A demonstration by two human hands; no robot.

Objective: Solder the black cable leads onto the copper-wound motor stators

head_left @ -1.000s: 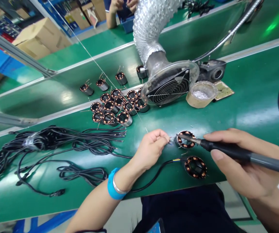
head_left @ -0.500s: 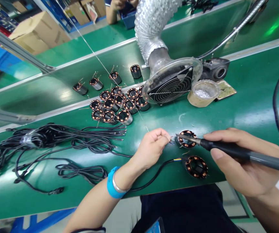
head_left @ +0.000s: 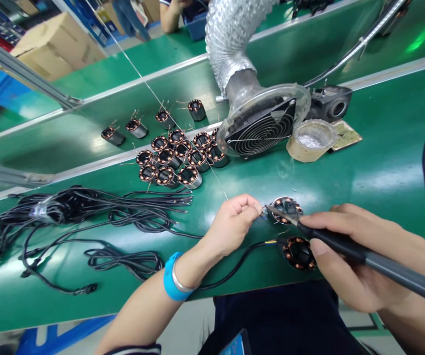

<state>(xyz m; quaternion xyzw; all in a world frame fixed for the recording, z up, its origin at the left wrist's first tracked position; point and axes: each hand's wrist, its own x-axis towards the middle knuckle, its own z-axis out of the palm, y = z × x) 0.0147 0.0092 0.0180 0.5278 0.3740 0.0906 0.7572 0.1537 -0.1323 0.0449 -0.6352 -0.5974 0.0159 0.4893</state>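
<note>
Soldering iron [head_left: 331, 240] in my right hand [head_left: 377, 261], lying across the first stator [head_left: 292, 203]; wire ends [head_left: 264, 215] in my left hand [head_left: 234, 224], just left of it. Second stator [head_left: 297, 255] sits nearer me on the bench [head_left: 253, 177], its cable [head_left: 245, 256] running left. Cable bundle [head_left: 68, 207] far left. Stator cluster [head_left: 175, 162] behind my left hand, four more stators [head_left: 136, 128] behind the rail [head_left: 87, 166]. Fume extractor [head_left: 264, 130] right of the cluster, then cup [head_left: 306, 148], then tray [head_left: 347, 137].

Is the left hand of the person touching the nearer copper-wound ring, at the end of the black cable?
Apart. The head view shows green tabletop between the left hand and the nearer copper-wound ring.
</note>
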